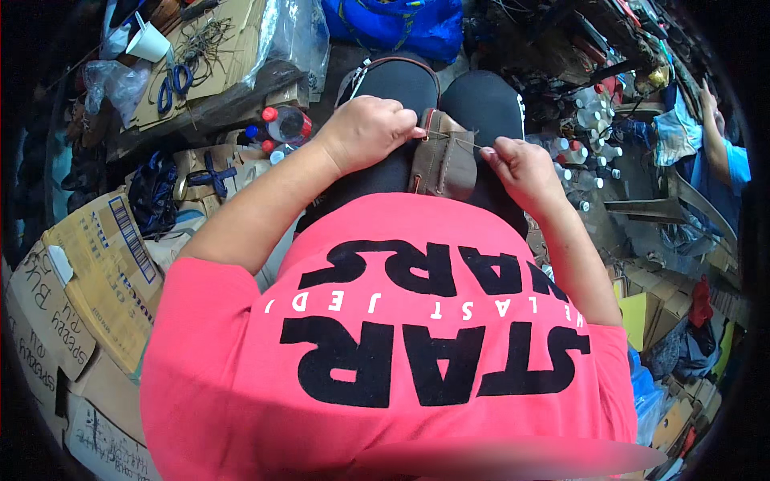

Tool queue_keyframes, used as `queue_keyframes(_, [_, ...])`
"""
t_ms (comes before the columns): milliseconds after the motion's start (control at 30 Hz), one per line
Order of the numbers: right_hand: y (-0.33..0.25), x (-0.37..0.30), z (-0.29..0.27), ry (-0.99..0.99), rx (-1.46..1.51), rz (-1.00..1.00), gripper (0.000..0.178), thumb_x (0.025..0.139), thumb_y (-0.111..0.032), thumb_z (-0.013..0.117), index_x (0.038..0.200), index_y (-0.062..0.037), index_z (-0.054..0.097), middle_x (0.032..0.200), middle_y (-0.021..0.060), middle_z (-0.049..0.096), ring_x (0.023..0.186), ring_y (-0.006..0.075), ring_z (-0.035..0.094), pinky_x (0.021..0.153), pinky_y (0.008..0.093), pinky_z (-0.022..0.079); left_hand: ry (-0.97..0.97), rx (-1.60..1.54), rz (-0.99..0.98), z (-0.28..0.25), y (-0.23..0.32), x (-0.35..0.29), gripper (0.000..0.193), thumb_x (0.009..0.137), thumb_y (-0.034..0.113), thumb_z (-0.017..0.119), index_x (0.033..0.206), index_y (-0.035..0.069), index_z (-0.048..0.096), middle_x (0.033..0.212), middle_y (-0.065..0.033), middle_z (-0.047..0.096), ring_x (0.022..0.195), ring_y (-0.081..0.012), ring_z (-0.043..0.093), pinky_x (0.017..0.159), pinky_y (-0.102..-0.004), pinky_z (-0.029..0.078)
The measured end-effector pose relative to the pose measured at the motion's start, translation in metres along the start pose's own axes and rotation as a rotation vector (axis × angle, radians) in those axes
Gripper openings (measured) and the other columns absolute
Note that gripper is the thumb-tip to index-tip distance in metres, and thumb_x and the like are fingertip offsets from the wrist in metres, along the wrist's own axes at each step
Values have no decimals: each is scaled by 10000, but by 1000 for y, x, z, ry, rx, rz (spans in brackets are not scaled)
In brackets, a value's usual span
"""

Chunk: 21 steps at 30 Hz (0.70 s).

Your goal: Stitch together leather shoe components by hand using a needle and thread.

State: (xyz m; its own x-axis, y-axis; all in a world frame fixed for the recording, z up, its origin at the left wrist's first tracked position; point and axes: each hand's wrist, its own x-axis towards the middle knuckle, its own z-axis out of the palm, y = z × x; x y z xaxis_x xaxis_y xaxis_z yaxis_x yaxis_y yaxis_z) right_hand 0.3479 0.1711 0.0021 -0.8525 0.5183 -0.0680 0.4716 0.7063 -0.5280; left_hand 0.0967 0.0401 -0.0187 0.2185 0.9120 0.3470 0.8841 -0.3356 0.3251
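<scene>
A brown leather shoe upper [443,164] with coarse stitching along its seam rests between my thighs, over dark trousers. Beside its upper left edge, my left hand [377,130] is closed, pinching a thin thread at the fingertips. My right hand [523,170] is closed just right of the piece, a little apart from it. A light thread [473,145] runs from the stitched seam to the right fingers. Whether either hand also holds a needle is too small to make out.
Blue-handled scissors [175,86] and a white cup [147,42] sit on cardboard at the upper left. Ahead lies a blue bag [397,28]. Several small bottles [589,120] stand on the right, where another person's arm [714,132] shows. Cardboard boxes [104,272] fill the left.
</scene>
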Motion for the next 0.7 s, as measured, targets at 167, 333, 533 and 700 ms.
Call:
queue_keyframes(167, [38, -7, -21, 67, 1032, 271, 411, 1015, -368, 458, 1175, -36, 639, 862, 31, 647, 845, 99, 586, 791, 283, 453, 215, -1386, -648, -15, -28, -11, 282, 1007, 233, 484, 1218, 81, 593, 785, -7, 565, 744, -104, 566, 668, -275, 472])
queue_keyframes(333, [-11, 6, -40, 422, 798, 128, 479, 1043, -366, 358, 1333, -25, 529, 1157, 95, 663, 1148, 183, 559, 1054, 329, 346, 534, -608, -780, -27, -38, -16, 465, 919, 115, 608, 1361, 81, 468, 972, -70, 636, 998, -209, 619, 894, -319, 481])
queue_keyframes(533, [-36, 42, -28, 406, 522, -427, 458, 1020, -368, 393, 1321, -65, 559, 1346, 131, 555, 1299, 247, 469, 1101, 365, 300, 313, -507, -111, -52, 33, 48, 184, 809, 62, 727, 993, 50, 724, 1021, -68, 701, 951, -220, 656, 878, -319, 497])
queue_keyframes(700, [-55, 54, -12, 334, 779, -400, 452, 997, -361, 463, 1326, -67, 558, 1354, 131, 547, 1284, 268, 482, 1076, 373, 338, 222, -839, -310, -42, 47, 63, 127, 824, 19, 695, 951, 11, 700, 898, -50, 704, 857, -105, 644, 793, -256, 508])
